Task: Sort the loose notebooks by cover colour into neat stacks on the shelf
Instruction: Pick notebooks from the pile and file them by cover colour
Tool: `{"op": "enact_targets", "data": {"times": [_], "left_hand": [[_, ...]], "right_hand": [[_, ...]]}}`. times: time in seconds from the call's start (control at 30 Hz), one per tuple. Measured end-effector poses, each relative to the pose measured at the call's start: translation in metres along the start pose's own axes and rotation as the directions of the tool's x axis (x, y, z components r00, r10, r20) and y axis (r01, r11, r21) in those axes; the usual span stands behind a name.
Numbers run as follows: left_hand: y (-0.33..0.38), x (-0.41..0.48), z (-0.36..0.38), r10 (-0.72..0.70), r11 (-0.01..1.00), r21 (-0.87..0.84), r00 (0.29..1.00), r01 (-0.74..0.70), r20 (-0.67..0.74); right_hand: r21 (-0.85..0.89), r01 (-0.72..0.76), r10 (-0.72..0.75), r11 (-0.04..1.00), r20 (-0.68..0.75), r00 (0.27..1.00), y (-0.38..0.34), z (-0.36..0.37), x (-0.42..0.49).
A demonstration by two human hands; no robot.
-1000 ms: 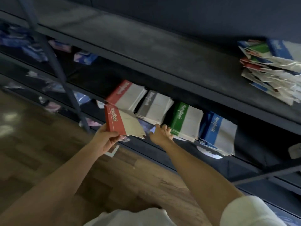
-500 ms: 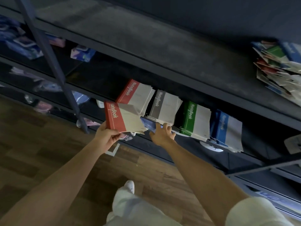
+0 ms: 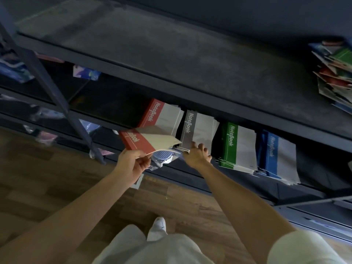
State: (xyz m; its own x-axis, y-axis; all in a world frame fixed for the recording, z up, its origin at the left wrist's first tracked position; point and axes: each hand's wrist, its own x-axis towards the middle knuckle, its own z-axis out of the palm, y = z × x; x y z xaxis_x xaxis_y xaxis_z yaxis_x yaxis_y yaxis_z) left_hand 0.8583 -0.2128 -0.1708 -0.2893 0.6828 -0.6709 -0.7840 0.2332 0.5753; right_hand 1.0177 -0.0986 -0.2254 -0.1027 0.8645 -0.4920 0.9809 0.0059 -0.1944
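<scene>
My left hand (image 3: 134, 162) grips a red-spined notebook (image 3: 146, 140) by its near edge, holding it in front of the red stack (image 3: 162, 116) on the middle shelf. To the right stand a grey stack (image 3: 200, 128), a green stack (image 3: 237, 147) and a blue stack (image 3: 276, 157). My right hand (image 3: 197, 154) holds the near bottom edge of the grey stack, fingers curled round it. A loose mixed pile of notebooks (image 3: 335, 73) lies on the upper shelf at far right.
The dark upper shelf board (image 3: 171, 54) overhangs the stacks. A slanted metal post (image 3: 57, 103) crosses at left. Packaged goods (image 3: 85, 73) lie on shelves to the left, and a bagged item (image 3: 163, 156) sits below the held notebook. Wooden floor and my shoe (image 3: 158, 225) are below.
The view has shifted so the shelves sit further right. My right hand has moved up from the shelf edge onto the grey stack's bottom edge. The red notebook tilted flatter.
</scene>
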Motion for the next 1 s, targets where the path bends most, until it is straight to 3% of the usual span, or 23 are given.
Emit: {"op": "enact_targets", "data": {"times": [0.37,0.57,0.8,1.0], "left_hand": [[0.025,-0.005,-0.004,-0.020,0.975,0.221,0.988,-0.015,0.156],[0.048,-0.021,-0.026,0.008,0.926,0.356,0.948,-0.127,0.318],[0.073,0.020,-0.035,0.041,0.877,0.451,0.960,-0.168,0.279],[0.066,0.080,-0.029,0.088,0.767,0.596,0.959,-0.238,0.269]], "right_hand": [[0.006,-0.089,0.089,0.996,-0.021,0.996,-0.041,0.004,-0.019],[0.136,-0.148,0.153,0.980,-0.028,0.988,-0.068,0.017,-0.042],[0.151,-0.120,0.136,0.981,-0.102,0.985,-0.079,0.028,-0.057],[0.155,-0.174,0.196,0.972,-0.141,0.970,-0.068,0.037,-0.050]]}}
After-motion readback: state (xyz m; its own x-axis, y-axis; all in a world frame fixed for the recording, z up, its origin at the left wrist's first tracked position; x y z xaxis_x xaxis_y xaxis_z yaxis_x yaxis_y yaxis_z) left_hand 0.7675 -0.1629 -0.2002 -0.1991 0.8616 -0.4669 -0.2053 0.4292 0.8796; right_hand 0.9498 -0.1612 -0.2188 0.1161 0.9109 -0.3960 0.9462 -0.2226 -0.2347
